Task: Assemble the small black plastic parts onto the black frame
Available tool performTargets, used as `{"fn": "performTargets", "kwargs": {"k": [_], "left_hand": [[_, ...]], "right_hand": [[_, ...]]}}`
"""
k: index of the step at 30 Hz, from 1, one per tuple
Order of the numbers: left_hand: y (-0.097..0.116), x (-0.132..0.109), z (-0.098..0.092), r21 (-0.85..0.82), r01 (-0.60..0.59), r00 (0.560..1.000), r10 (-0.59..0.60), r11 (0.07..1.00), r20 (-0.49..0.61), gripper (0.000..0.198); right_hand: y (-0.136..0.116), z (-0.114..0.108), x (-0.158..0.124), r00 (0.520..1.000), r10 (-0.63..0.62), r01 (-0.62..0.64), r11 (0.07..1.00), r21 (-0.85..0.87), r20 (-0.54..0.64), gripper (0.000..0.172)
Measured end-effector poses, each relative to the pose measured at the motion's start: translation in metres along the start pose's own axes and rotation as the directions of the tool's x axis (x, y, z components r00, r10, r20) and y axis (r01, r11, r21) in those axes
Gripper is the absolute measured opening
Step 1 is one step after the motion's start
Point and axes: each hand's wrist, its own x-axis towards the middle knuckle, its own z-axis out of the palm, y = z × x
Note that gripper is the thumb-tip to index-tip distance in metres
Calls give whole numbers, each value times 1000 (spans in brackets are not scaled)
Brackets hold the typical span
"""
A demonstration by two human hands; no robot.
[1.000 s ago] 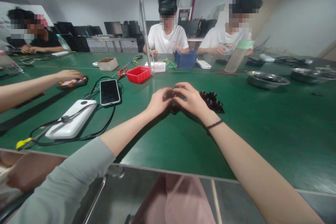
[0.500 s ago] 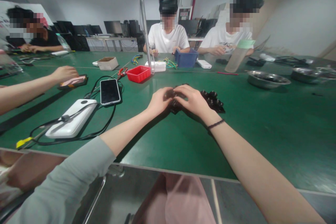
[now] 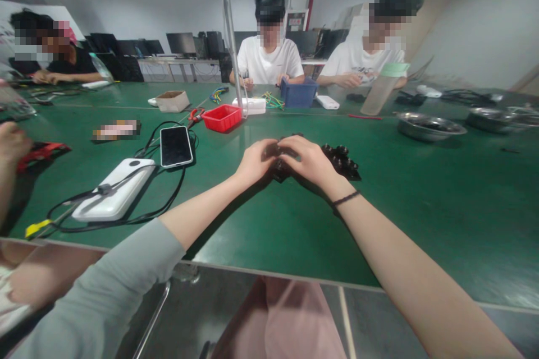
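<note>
My left hand (image 3: 257, 158) and my right hand (image 3: 312, 164) meet over a cluster of small black knobbed parts (image 3: 281, 171) on the green table. The fingers of both hands curl round this cluster from either side and hide most of it. Just past my right hand lies a second group of black knobbed parts (image 3: 342, 162), partly covered by that hand. What exactly the parts are, I cannot make out.
On the left lie a phone (image 3: 176, 147), a white power bank (image 3: 115, 189) and looping black cables. A red tray (image 3: 223, 119) and a blue bin (image 3: 298, 93) stand farther back. Metal bowls (image 3: 429, 128) are at the right. A co-worker's hand (image 3: 12, 146) is at far left.
My hands and the black parts look the same. At the left, the co-worker's hand has drawn back from the phone-like object toward a red tool near the edge of view.
</note>
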Motion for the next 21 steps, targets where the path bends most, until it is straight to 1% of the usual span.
{"fn": "performTargets", "kwargs": {"k": [8, 21], "left_hand": [[-1, 0, 1, -34, -2, 1000, 2, 999, -2, 38], [0, -1, 0, -53, -21, 1000, 20, 998, -12, 36]], "right_hand": [[0, -1, 0, 1000, -13, 13, 1000, 0, 0, 20], [0, -1, -1, 1000, 9, -9, 1000, 6, 19, 22]]}}
